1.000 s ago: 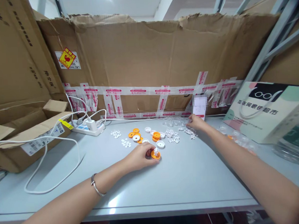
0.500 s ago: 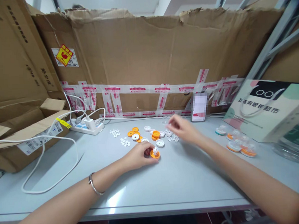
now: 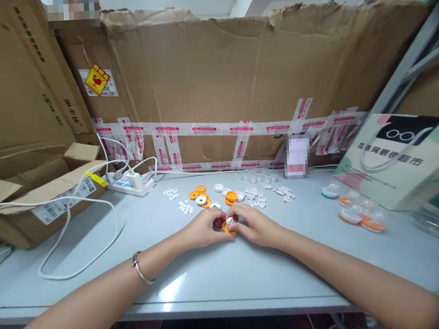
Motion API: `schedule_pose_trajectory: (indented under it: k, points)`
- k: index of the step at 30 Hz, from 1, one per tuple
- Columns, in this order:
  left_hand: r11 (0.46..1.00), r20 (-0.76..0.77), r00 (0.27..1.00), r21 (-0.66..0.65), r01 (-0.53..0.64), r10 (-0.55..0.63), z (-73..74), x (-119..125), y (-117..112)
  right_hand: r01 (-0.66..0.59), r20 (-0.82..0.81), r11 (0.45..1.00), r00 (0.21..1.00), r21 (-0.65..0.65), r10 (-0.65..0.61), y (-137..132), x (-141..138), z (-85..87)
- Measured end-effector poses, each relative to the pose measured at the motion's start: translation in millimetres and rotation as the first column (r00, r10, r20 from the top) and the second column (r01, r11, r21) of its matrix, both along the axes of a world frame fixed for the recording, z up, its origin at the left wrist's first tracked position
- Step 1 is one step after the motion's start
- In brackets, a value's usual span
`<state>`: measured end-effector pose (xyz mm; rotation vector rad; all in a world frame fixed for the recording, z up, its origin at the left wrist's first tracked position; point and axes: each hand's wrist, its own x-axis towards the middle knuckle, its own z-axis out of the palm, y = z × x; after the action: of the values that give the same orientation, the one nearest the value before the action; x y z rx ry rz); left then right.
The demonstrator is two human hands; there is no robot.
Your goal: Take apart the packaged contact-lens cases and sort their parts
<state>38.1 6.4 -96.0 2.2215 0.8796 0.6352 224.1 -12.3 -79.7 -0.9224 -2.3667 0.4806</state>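
A round orange plastic dish [image 3: 226, 228] was held low at the middle of the smooth pale grey-blue tabletop [image 3: 196, 278], gripped at its left side by the narrowed thumb and fingers of the left hand [image 3: 204, 229]. Within it, a small white openwork plastic piece [image 3: 230, 222] was pinched between the drawn-in fingertips of the right hand [image 3: 257, 224]. Just beyond the hands, round orange and white plastic discs [image 3: 231, 196] were gathered, some stacked. Flat white perforated plastic pieces [image 3: 257, 198] were scattered to their right, with clear plastic domes [image 3: 259, 176] behind. Tiny white plastic discs [image 3: 186, 207] were spread at the left; clear-domed round plastic capsules [image 3: 372, 223] were grouped at the far right.
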Motion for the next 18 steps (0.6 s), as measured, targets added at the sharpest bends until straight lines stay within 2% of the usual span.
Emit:
schedule_pose_trajectory:
  k: [6, 10, 15, 18]
  points:
    - [0.999, -0.005, 1.000, 0.032, -0.026, 0.026, -1.2, 1.1, -0.9, 0.111, -0.075, 0.993, 0.991, 0.047, -0.107, -5.8, -7.9, -13.9]
    - [0.997, -0.020, 0.999, 0.071, -0.034, 0.036, -3.2, 1.8, 0.2, 0.164, -0.080, 0.981, 0.984, 0.107, -0.156, -6.3, -10.0, -17.3]
    - [0.998, -0.009, 0.999, 0.044, -0.044, 0.045, -2.8, 1.6, -0.9, 0.246, -0.204, 0.958, 0.956, 0.150, -0.213, -7.8, -13.1, -10.3]
    - [0.997, -0.006, 1.000, 0.078, -0.023, 0.023, -1.3, 0.9, -2.4, 0.242, -0.259, 0.967, 0.941, 0.073, -0.216, -11.9, -15.1, 0.4]
